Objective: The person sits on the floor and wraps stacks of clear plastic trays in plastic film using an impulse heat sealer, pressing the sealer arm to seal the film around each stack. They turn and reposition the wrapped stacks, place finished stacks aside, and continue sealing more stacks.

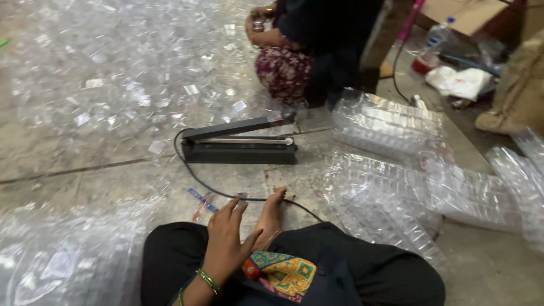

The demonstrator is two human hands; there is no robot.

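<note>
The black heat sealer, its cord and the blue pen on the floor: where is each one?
heat sealer (241, 152): head view, on its black base.
cord (195, 178): head view, on the curve left of the sealer.
blue pen (202, 199): head view, mid-barrel.

light: soft, even daylight | shadows: faint | glare: on clear plastic | blur: slight motion softness throughout

The person sits on the floor (85, 147) with legs crossed. The left hand (226, 241) rests open by a bare foot (271, 218). A black sealing machine (241, 141) sits in front, its arm lifted, and its cord (195, 178) runs past the foot. Clear plastic packs (385, 124) lie piled on the right. Another person (300, 45) squats behind.
</note>
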